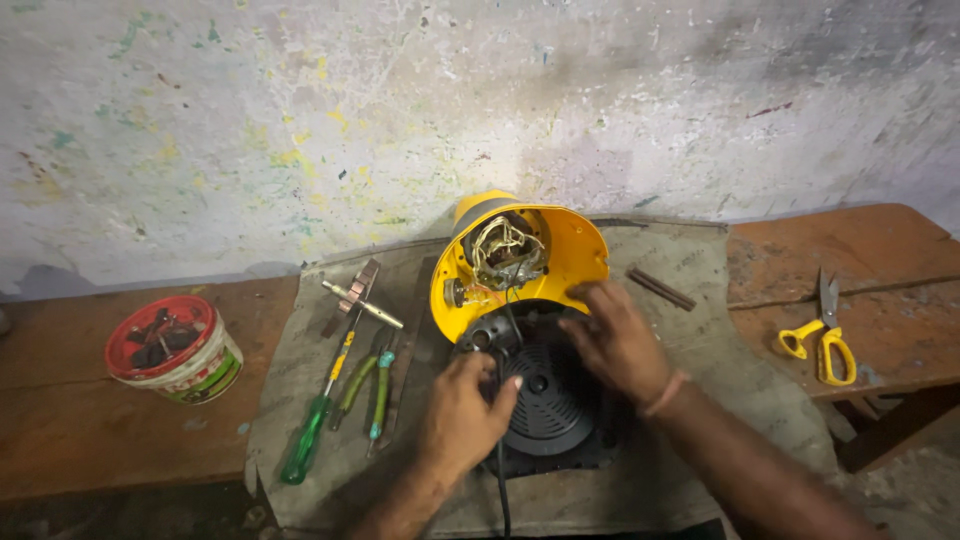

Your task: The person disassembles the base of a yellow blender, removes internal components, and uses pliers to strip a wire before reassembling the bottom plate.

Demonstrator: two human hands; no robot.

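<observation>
**Both hands on an opened yellow appliance, tools laid out at the sides**

While both hands work at centre, the bench holds loose tools on either side. At 9 o'clock from the hands: small tub (180,352) with red rim, dark bits inside, sitting on the wooden bench (90,430). Next right, on a grey mat (680,440): green-handled screwdriver (318,415) lying lengthwise, a metal shaft piece (362,303) across its top end, then green-handled pliers (370,390) just beside it.

Left hand (462,415): at 6 o'clock of the appliance, fingers curled narrow, gripping the edge of the black round base (550,400), thumb on the ribbed face. Black cord (502,495) runs down from under that hand.

Yellow housing (570,262): tipped open at 12 o'clock of the base, touching it, copper windings and wires (505,255) showing inside.

Right hand (612,340): at 3 o'clock of the base, fingers spread moderately, tips resting on the lower rim of the yellow housing; holds nothing loose. Band at the wrist.

Further right, a dark rod (660,288) lies on the mat at 1 o'clock of the right hand. Well apart at 3 o'clock, yellow-handled scissors (825,335) on the wood, blades closed.
</observation>
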